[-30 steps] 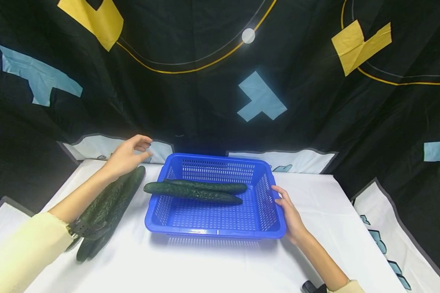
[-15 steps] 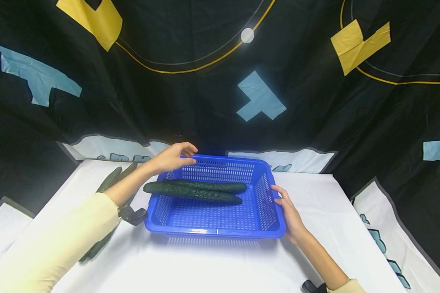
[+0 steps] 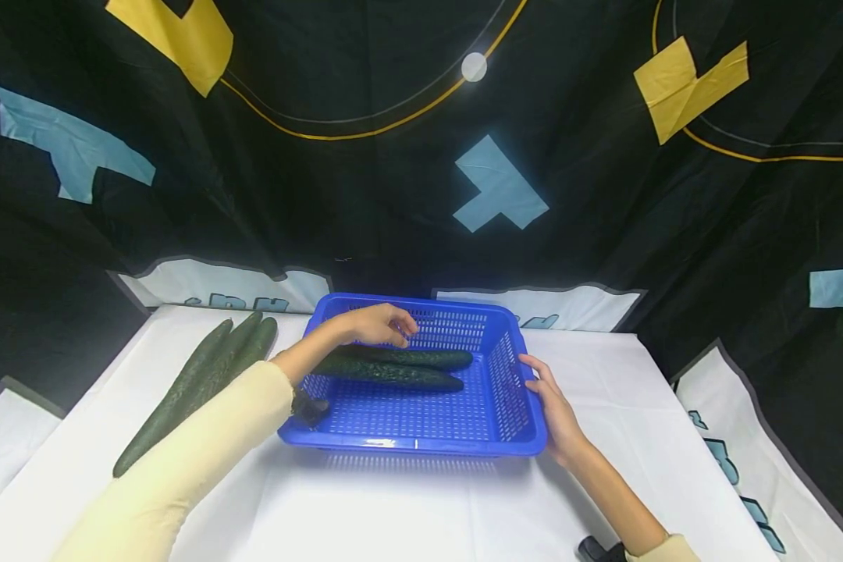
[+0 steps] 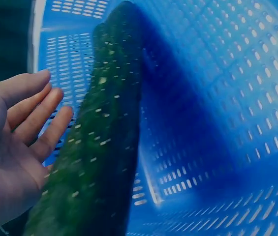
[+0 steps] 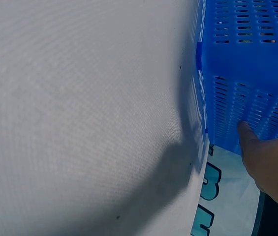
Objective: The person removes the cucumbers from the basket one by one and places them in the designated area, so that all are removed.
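Left hand [image 3: 378, 324] relaxed, empty by 2 cucumbers [image 3: 396, 375]; best grasp mid-length while right hand [image 3: 556, 412] grips basket [image 3: 457, 447].

Cucumbers [image 3: 188, 388] lie left of the basket [image 3: 421, 446] (two [image 3: 400, 376] inside)

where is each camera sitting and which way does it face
Head: on the person's head, facing forward and down at the blue basket, cucumbers in it and the dark backdrop; left hand, right hand and yellow sleeves show.
Left wrist: on that wrist, facing into the basket past a cucumber; part of the left hand shows.
Right wrist: on that wrist, facing the white table and the basket's outer wall; part of the right hand shows.
Shared: head and left wrist both show the basket's inside.
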Demonstrator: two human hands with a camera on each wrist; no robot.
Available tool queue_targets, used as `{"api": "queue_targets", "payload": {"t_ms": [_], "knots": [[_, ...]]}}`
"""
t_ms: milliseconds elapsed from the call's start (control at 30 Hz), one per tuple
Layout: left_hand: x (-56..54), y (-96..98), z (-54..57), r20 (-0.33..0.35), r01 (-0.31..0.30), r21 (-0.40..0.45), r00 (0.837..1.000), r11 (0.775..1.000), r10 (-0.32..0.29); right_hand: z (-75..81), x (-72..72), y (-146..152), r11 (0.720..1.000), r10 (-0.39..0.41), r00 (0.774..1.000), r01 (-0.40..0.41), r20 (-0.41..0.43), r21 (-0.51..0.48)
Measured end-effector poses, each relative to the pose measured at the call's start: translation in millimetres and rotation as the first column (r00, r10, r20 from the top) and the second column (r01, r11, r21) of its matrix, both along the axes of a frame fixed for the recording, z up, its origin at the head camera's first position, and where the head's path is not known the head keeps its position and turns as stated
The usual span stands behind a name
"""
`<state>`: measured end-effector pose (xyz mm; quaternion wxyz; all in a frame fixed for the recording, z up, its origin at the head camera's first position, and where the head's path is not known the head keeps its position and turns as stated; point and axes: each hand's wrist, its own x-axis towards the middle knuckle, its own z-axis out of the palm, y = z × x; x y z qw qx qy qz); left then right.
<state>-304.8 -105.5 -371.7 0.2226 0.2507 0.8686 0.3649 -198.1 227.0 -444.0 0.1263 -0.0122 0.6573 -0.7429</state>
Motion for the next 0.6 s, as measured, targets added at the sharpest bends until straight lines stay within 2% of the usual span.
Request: {"api": "queue_targets", "payload": {"t_ms": [133, 267, 467, 600], "knots": [[-2.3, 4.6, -10.9, 0.039, 0.009, -0.044, 0.999, 0.999, -0.007, -0.4, -0.2, 0.0, 1.0, 0.001, 1.0, -0.001, -0.001, 0.004], [-3.3, 7.0, -17.6, 0.031, 0.027, -0.095, 0.999, 0.995, -0.024, -0.5, -0.7, -0.1, 1.0, 0.0, 1.0, 0.0, -0.001, 0.004], [-4.2, 9.1, -21.2, 0.01, 0.07, -0.152, 0.998, 0.986, -0.07, -0.5, -1.0, 0.1, 1.0, -0.003, 1.0, 0.003, 0.0, 0.004], [-5.1, 10.4, -21.9, 0.009, 0.064, -0.188, 0.998, 0.98, -0.064, -1.0, -1.0, 0.5, 1.0, -0.005, 1.0, 0.005, -0.001, -0.001]]}}
